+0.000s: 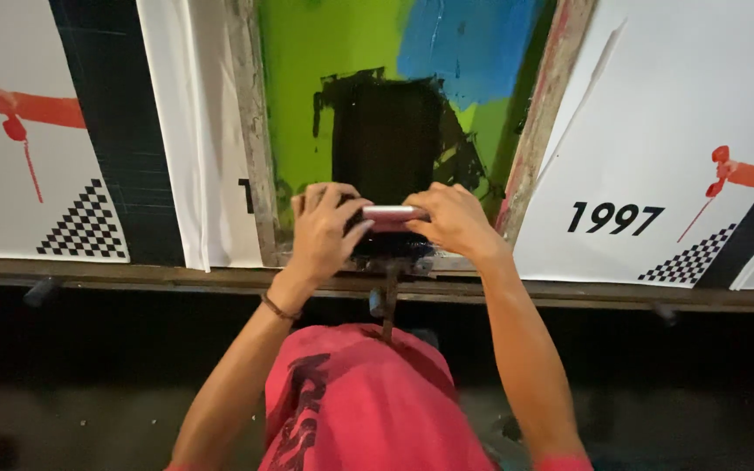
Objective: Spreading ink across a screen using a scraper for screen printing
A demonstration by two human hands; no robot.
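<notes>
Pull stroke likely at its end: left hand [325, 228] and right hand [454, 220] both clenched on squeegee [392, 214], at 6 o'clock of screen frame [250, 131]. Black ink [386, 131] spread toward 12. Next probably calls for lifting cleanly.

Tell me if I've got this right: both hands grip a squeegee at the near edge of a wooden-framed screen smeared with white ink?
Not quite. In the head view the left hand and right hand do grip the squeegee at the screen's near edge, but the ink is black, not white.
</notes>
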